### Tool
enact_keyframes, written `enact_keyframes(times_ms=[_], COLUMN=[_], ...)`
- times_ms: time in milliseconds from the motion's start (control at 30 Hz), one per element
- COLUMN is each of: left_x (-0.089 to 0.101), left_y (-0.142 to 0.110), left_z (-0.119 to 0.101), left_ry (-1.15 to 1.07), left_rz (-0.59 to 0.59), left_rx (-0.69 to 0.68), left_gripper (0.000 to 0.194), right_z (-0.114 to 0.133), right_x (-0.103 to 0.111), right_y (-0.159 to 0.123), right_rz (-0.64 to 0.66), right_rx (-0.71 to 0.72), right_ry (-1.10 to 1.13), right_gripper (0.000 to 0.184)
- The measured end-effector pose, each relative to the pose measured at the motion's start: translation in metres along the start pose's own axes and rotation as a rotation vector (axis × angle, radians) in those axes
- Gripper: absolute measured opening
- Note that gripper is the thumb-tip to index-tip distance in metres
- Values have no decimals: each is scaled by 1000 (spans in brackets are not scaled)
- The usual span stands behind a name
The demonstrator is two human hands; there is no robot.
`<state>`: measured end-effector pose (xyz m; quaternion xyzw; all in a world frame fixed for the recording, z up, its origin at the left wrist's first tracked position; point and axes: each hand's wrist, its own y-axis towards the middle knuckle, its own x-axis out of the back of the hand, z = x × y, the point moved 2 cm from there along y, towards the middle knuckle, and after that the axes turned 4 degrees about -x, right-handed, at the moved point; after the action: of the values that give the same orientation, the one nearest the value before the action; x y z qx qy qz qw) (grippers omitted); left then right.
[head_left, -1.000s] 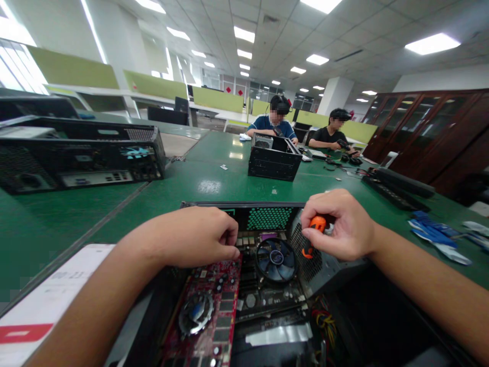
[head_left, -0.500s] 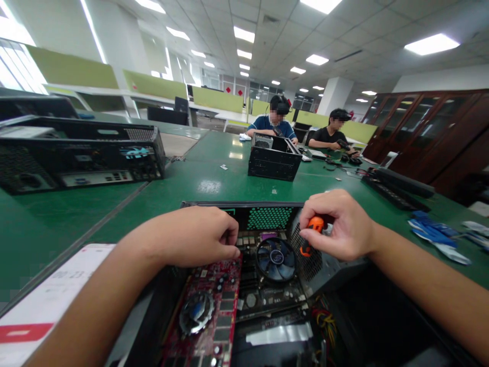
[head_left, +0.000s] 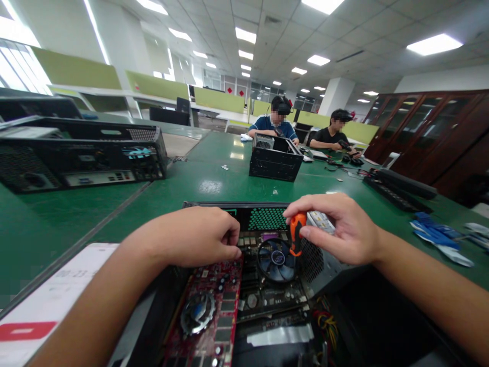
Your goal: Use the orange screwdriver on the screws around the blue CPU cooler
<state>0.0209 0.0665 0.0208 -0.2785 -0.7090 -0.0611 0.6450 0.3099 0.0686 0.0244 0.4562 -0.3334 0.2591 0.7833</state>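
My left hand (head_left: 212, 237) is closed at the far end of a red graphics card (head_left: 208, 285), thumb and curled fingers at its corner. The card, with a round fan on it, lies inside an open black computer case (head_left: 244, 205). Between the thumb and fingertips of my right hand (head_left: 340, 227) is an orange and black screwdriver (head_left: 297, 232), held nearly upright over the right edge of the CPU fan (head_left: 277, 259). I cannot make out the screwdriver's tip. Beside it sits the grey perforated power supply (head_left: 319, 270).
Another open case (head_left: 87, 158) stands on the green table (head_left: 183, 188) at left, and a smaller black one (head_left: 274, 160) farther back. A phone-like screen (head_left: 49, 290) lies at lower left. Blue-white gloves (head_left: 439, 237) lie at right. Two people work across the table.
My right hand has moved left with the screwdriver, from beside the power supply to the CPU fan's edge, and its fingers have loosened and straightened. My left hand stays at the card.
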Motion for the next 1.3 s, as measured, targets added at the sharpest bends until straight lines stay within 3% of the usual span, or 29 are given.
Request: enact_keyframes(times_ms=[200, 467, 800, 1033, 1300], left_x=[0, 1, -3, 0, -3], left_y=[0, 1, 1, 2, 2], left_z=[-1, -3, 4, 0, 4], left_ry=[2, 39, 18, 31, 10], left_rz=[5, 42, -34, 14, -31], left_rx=[6, 29, -39, 15, -34], left_gripper=[17, 19, 20, 20, 19], right_z=[14, 9, 9, 9, 7], right_x=[-6, -8, -8, -9, -8], right_y=[3, 2, 3, 2, 2], right_rz=[-8, 11, 36, 45, 28], right_rx=[-2, -12, -6, -11, -28], right_ry=[36, 3, 16, 31, 12], right_gripper=[25, 26, 27, 28, 28])
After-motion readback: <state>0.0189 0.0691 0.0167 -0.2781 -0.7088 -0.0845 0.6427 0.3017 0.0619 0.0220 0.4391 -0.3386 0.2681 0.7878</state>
